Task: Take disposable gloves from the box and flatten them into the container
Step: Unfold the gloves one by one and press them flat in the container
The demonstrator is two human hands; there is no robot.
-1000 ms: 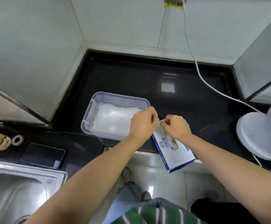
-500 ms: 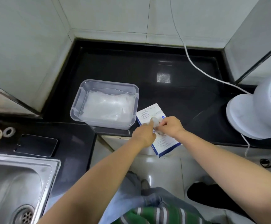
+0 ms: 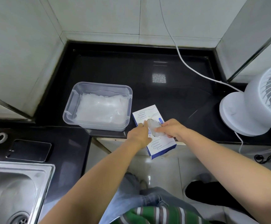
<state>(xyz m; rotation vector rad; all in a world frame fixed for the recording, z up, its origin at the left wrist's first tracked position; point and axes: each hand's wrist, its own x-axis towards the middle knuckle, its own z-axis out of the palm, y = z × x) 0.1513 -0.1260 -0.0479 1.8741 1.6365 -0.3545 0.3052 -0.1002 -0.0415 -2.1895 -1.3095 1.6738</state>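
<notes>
Clear glove [image 3: 153, 126] at the box [image 3: 147, 113] mouth, pinched in right hand [image 3: 172, 129] grip; left hand [image 3: 138, 135] grip unclear.

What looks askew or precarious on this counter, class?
The glove box lies skewed, its near end overhanging the counter edge above the floor. The right hand grips it while the left hand pinches a glove at its opening.

White-and-blue glove box [image 3: 147, 113] overhangs the counter [image 3: 172, 102] edge beside the clear container [image 3: 99, 84] (seemingly holding flattened gloves [image 3: 99, 109]).
</notes>
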